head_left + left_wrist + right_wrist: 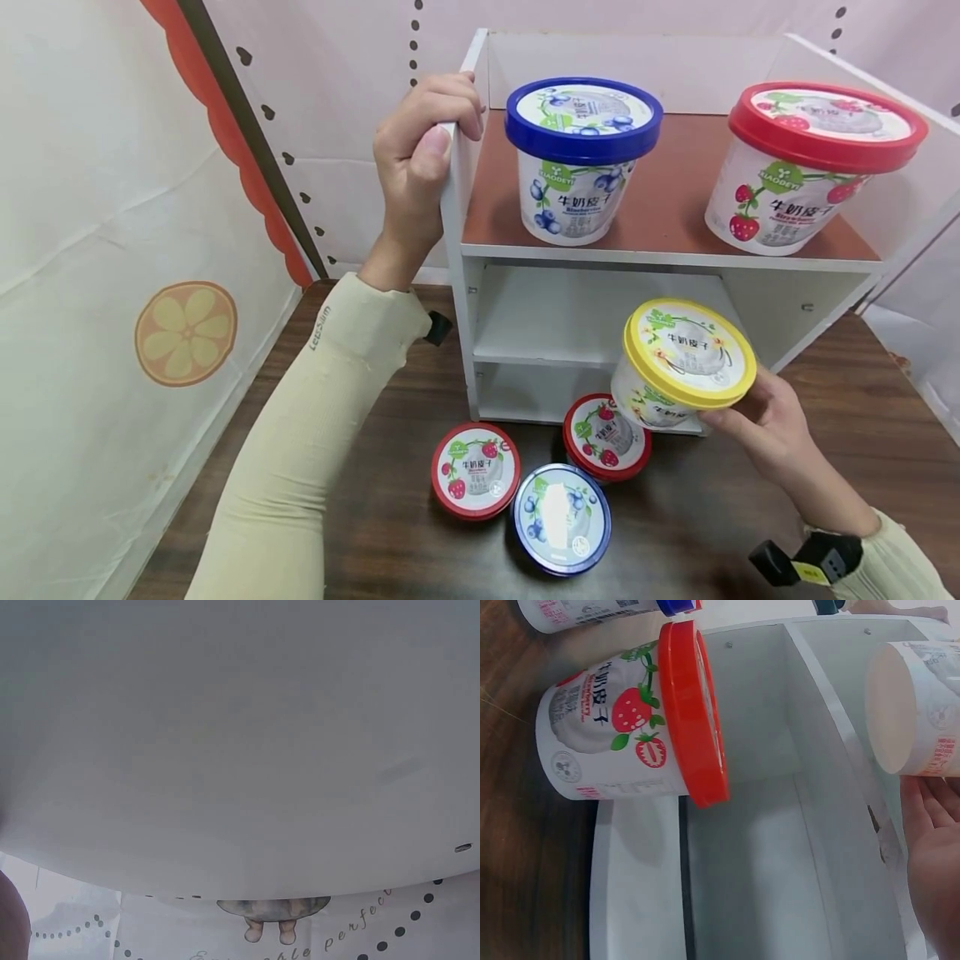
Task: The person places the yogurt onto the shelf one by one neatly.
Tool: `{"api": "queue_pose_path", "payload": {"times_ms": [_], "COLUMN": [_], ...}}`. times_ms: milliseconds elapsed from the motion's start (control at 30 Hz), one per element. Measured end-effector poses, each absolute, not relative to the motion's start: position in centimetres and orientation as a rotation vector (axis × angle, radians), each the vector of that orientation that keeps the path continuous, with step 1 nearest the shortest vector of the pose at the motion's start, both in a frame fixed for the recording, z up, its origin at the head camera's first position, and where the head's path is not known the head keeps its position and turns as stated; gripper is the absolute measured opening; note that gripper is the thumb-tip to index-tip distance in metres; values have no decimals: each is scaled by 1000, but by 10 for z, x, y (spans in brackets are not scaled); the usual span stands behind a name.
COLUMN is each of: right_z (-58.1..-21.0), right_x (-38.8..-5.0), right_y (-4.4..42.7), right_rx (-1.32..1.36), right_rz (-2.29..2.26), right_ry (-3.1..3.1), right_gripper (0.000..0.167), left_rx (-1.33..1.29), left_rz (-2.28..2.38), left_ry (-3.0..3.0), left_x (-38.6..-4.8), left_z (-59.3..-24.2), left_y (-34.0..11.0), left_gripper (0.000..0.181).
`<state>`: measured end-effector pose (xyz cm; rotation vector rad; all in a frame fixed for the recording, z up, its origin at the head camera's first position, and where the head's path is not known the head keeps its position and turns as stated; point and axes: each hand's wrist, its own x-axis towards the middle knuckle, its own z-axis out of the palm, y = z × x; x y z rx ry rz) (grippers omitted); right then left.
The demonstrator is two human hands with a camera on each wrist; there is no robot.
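In the head view my left hand (425,150) grips the upper left side panel of a white shelf unit (454,200), thumb on the front edge and fingers over the top. My right hand (776,433) holds a yellow-lidded ice cream tub (690,354) from its right side, tilted, in front of the middle shelf. The right wrist view shows that tub (904,712) above the fingers of my right hand (941,840). The left wrist view is mostly filled by a pale panel (240,750).
On the brown top shelf stand a blue-lidded tub (581,162) and a red-lidded tub (817,162). Two red-lidded tubs (476,471) (607,437) and a blue-lidded tub (561,518) stand on the dark wooden table (382,533) before the unit.
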<state>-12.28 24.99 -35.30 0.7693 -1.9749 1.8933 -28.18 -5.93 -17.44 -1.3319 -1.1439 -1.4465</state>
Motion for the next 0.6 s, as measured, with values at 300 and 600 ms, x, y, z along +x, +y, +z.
{"api": "queue_pose_path", "payload": {"times_ms": [300, 600], "right_z": [-343, -340], "right_x": [-127, -134], "right_y": [245, 239], "right_rx": [715, 754], "right_rz": [1847, 1811], "right_ry": [-2047, -2087], "right_gripper": [58, 59], "left_rx": [-1336, -1329], "left_rz": [-1447, -1441], "left_ry": [-1136, -1135], "left_x": [-281, -284], "left_z": [-175, -174], "left_y": [-59, -59], "left_gripper": [30, 32]}}
